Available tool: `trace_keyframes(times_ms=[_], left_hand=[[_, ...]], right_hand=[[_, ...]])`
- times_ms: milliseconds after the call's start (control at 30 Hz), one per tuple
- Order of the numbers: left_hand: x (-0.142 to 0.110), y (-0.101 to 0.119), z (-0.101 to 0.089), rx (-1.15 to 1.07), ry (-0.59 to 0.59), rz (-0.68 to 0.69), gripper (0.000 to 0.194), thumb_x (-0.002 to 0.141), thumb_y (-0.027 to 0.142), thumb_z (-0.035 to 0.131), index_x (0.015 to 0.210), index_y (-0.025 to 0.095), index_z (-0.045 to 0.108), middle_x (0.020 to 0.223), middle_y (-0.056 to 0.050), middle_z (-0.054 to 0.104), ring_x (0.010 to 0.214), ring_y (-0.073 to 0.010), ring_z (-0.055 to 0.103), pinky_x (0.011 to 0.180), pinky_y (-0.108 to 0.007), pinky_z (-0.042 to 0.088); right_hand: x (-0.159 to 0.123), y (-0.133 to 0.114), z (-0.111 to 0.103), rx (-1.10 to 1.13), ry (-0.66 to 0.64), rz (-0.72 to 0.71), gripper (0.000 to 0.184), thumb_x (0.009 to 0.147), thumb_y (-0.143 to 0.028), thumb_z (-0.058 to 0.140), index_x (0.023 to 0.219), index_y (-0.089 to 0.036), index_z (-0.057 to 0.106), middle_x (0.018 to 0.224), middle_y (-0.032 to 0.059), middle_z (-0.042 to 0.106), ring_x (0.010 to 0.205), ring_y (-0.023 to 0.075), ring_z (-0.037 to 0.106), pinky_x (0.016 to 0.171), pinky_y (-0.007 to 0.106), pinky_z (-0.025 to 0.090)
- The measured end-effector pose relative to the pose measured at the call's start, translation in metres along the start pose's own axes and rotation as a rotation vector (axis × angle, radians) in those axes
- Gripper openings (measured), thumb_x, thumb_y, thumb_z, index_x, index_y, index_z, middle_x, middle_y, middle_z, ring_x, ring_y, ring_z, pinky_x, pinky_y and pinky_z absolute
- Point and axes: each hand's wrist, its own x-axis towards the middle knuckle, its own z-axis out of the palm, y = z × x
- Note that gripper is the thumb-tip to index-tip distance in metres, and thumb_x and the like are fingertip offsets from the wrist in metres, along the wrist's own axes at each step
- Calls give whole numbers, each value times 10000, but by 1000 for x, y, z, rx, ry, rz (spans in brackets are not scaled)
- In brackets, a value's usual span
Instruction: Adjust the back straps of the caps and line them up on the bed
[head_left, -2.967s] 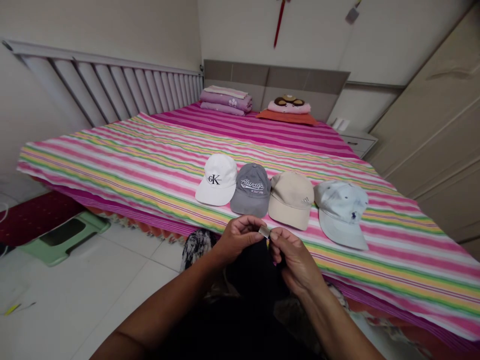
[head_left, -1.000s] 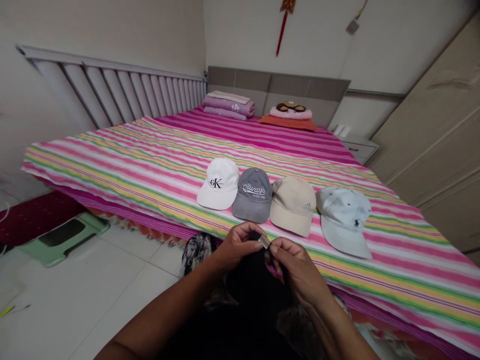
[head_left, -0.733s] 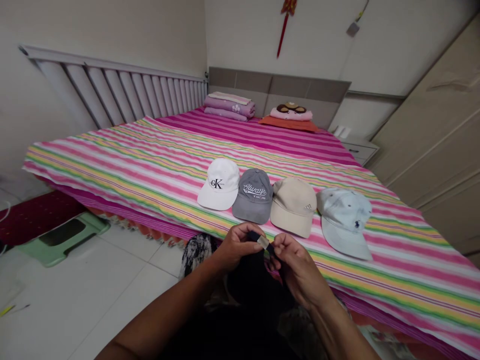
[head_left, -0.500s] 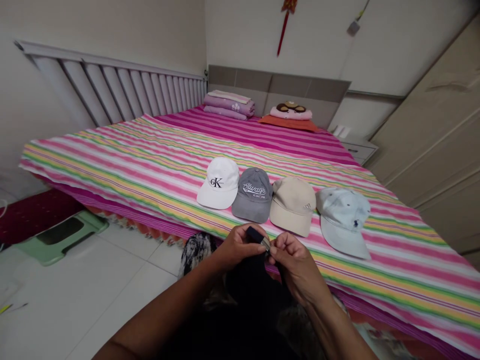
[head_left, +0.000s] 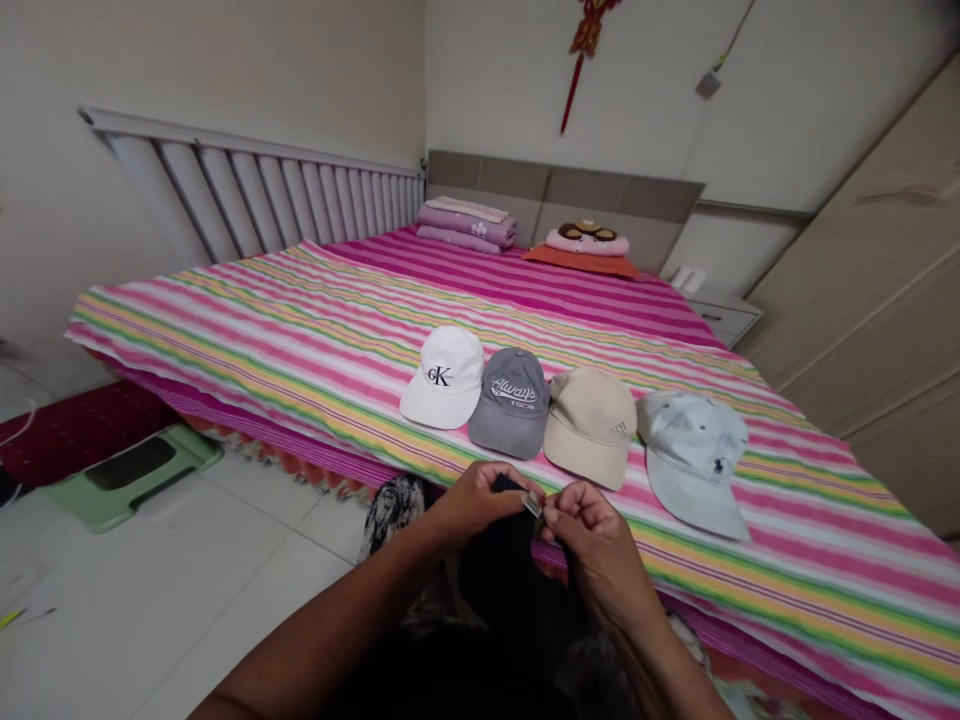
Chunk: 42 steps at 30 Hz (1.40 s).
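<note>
Now | L hand (head_left: 472,502) gripping black strap (head_left: 508,484) | R hand (head_left: 592,530) pinching metal buckle (head_left: 533,505)

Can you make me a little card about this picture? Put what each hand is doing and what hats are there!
Left hand: holds a black fabric strap
Right hand: pinches a small silver metal buckle
Caps in a row: white CK cap, grey Always cap, beige Adidas cap, pale blue cap
Caps lie on: pink striped bedsheet
</note>
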Motion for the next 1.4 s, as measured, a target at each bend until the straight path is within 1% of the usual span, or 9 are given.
trace_keyframes(times_ms=[200, 400, 533, 667, 767, 867, 1067, 1267, 1400], left_hand=[[-2, 4, -4, -62, -92, -174, 113, 586, 204, 648, 588, 130, 563, 509, 45, 509, 448, -46, 384, 464, -179, 282], [-5, 6, -1, -251, -145, -126, 61, 527, 133, 646, 556, 112, 597, 560, -8, 596, 535, -85, 510, 569, -205, 369], [-5, 7, -3, -298, -88, -129, 44, 519, 123, 621, 543, 110, 586, 532, -5, 589, 490, -80, 499, 528, -200, 361], [-5, 7, -4, -278, -70, -137, 64, 513, 116, 616, 567, 103, 585, 515, 0, 575, 460, -70, 479, 490, -189, 345], [-5, 9, -4, -320, -96, -148, 128, 537, 189, 648, 614, 104, 590, 550, -22, 601, 495, -103, 532, 519, -214, 386], [-5, 9, -3, -341, -133, -137, 200, 558, 260, 677, 641, 103, 586, 579, -35, 614, 529, -120, 561, 536, -223, 402], [-4, 8, -4, -237, -104, -150, 324, 461, 229, 761, 705, 111, 585, 640, -19, 620, 551, -101, 542, 563, -224, 401], [-4, 11, 0, 22, -127, -75, 297, 472, 213, 758, 688, 115, 578, 548, 40, 520, 504, -50, 413, 493, -175, 301], [-4, 7, 0, 7, -125, -71, 296, 488, 216, 753, 710, 124, 580, 596, 27, 549, 547, -65, 445, 532, -185, 322]], right_hand=[[-2, -4, 1, -101, -62, 8, 272, 598, -260, 725, 640, -180, 468, 595, -47, 494, 492, 80, 454, 487, 203, 352], [-7, -10, -1, -197, -216, 130, 265, 707, -428, 614, 749, -187, 513, 565, -44, 486, 452, 78, 416, 434, 202, 317], [-5, -10, -7, -320, -293, 123, 334, 724, -466, 579, 621, -153, 524, 513, -30, 479, 447, 69, 397, 425, 195, 277], [-4, -5, -11, -311, -222, 157, 321, 697, -444, 615, 579, -160, 521, 455, -39, 455, 400, 70, 369, 390, 197, 237], [-4, -2, -14, -257, -169, 169, 314, 685, -432, 631, 580, -165, 506, 450, -50, 432, 388, 66, 344, 383, 193, 236], [-3, 0, -17, -232, -176, 174, 308, 697, -423, 627, 591, -163, 500, 458, -53, 432, 396, 62, 342, 398, 188, 254], [-1, -2, -18, -194, -182, 181, 308, 699, -420, 625, 593, -161, 498, 442, -56, 425, 379, 56, 318, 395, 196, 261], [-3, -9, -13, -175, -235, 151, 302, 716, -409, 616, 582, -158, 516, 429, -47, 433, 388, 69, 377, 386, 197, 280], [-4, -11, -12, -146, -208, 152, 284, 682, -402, 654, 613, -153, 536, 462, -41, 462, 397, 67, 382, 376, 190, 274]])
